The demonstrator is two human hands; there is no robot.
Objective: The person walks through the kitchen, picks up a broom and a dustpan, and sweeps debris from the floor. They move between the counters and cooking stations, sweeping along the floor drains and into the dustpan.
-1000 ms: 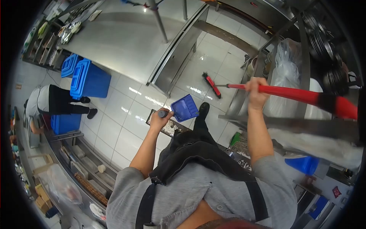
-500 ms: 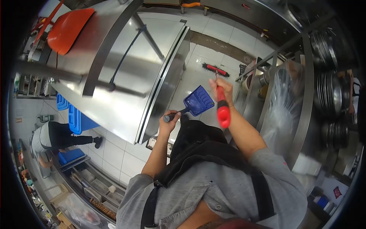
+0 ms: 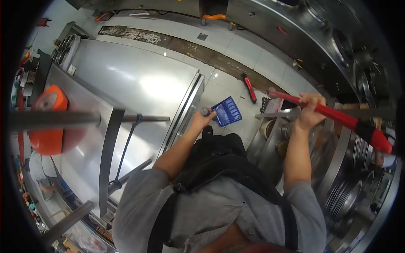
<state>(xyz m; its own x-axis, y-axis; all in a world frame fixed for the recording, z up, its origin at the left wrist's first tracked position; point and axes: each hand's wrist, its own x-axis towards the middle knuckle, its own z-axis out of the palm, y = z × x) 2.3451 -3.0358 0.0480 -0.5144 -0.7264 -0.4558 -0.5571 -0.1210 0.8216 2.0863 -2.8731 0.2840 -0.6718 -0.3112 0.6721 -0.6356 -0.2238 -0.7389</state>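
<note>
In front of the dark apron, my left hand (image 3: 203, 119) is closed around the grey-tipped handle of a blue dustpan (image 3: 228, 113). The dustpan's ridged pan faces up over the white floor tiles. Out to the right, my right hand (image 3: 311, 110) grips the red handle of a broom (image 3: 344, 119), held slanting with its dark-banded end toward the right shelves. The broom's red and black head (image 3: 249, 89) is at the tiles beyond the dustpan, near the brown floor strip.
A steel worktable (image 3: 126, 71) fills the left, with an orange item (image 3: 49, 122) on the shelf above it. Steel racks with stacked pans (image 3: 344, 198) stand at my right. A brown channel strip (image 3: 190, 48) crosses the floor ahead. Another person (image 3: 42, 168) is at the far left.
My right hand has swung out to the right, tilting the broom handle sideways. The broom head has turned and moved rightward. The dustpan stays in my left hand, and the whole view has shifted.
</note>
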